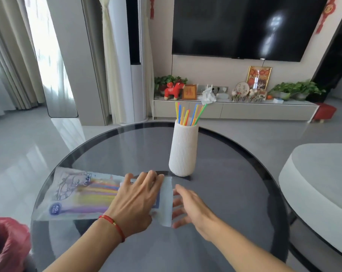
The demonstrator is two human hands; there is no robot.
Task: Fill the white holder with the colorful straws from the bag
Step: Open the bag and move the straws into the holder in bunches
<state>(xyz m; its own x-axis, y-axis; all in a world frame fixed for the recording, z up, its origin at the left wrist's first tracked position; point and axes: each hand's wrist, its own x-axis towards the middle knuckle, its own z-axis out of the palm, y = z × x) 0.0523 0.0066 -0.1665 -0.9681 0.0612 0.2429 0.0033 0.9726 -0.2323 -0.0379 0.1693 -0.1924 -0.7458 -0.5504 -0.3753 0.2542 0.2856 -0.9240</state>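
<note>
A white ribbed holder (183, 150) stands upright near the middle of the round dark glass table (235, 193), with several colorful straws (189, 114) sticking out of its top. A translucent printed bag (76, 195) of colorful straws lies flat on the table's left part, its open end pointing right. My left hand (136, 199) lies palm down on the bag's right end, pressing it to the table. My right hand (187, 205) is at the bag's mouth with fingers spread; its fingertips are blurred behind the plastic, so whether they hold a straw is unclear.
A red plastic bag (7, 244) sits at the lower left table edge. A white round table (319, 189) stands close on the right. Beyond are a TV cabinet (235, 110) with ornaments and a wall TV (244, 26).
</note>
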